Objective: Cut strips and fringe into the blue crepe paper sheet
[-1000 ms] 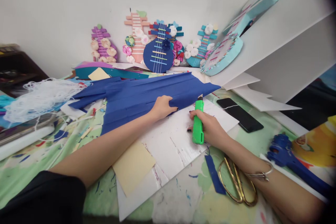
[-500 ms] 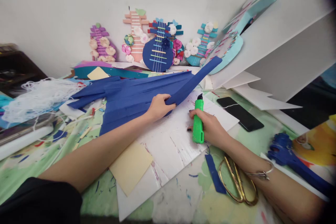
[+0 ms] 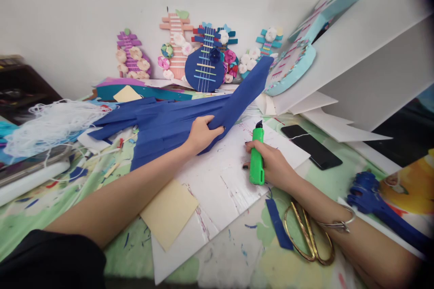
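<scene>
Near the middle, my left hand point(image 3: 204, 134) pinches a long blue strip point(image 3: 246, 92) between thumb and fingers, and the strip's far end rises up to the right. Under and behind it, wide blue sheets point(image 3: 162, 131) spread to the left. My right hand point(image 3: 271, 160) is wrapped round a green cutter point(image 3: 257, 158), held upright with its black tip up, above a white board point(image 3: 227, 185) with dark scratch marks. The cutter and the blue strip are apart.
Gold-handled scissors point(image 3: 310, 235) and a narrow blue scrap point(image 3: 278, 226) lie by my right forearm. A black phone point(image 3: 312, 146) is at right. Yellow paper point(image 3: 169, 214) rests on the board. White string point(image 3: 57, 126) is piled left; a blue paper instrument point(image 3: 204, 70) stands behind.
My left hand has shifted slightly left and up with the blue strip, whose far end has swung up and left and shows more of its face. My right hand has hardly moved.
</scene>
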A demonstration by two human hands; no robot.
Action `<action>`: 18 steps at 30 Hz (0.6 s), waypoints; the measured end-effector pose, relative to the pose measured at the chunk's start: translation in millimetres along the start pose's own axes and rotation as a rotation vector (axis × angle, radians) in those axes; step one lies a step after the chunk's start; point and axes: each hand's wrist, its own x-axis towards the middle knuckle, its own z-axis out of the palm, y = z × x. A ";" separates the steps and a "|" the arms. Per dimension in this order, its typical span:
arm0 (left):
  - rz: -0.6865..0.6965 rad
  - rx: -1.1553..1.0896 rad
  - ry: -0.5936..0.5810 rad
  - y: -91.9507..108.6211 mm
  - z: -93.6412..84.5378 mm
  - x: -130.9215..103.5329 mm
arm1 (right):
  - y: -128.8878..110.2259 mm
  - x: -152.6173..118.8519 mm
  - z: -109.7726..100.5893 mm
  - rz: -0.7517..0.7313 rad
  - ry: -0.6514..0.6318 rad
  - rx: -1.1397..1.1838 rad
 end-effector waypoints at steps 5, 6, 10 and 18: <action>-0.015 -0.046 0.033 5.6 -3.4 2.9 | -0.9 -0.1 -0.2 -0.005 0.004 0.003; -0.017 -0.050 0.034 6.4 -3.8 3.3 | -1.0 -0.1 -0.2 -0.005 0.006 0.002; -0.017 -0.053 0.045 6.6 -5.1 5.1 | -0.5 -0.1 0.2 -0.004 0.009 0.000; 0.001 -0.032 0.116 5.1 -10.9 11.2 | 1.7 0.0 0.8 -0.007 0.002 0.005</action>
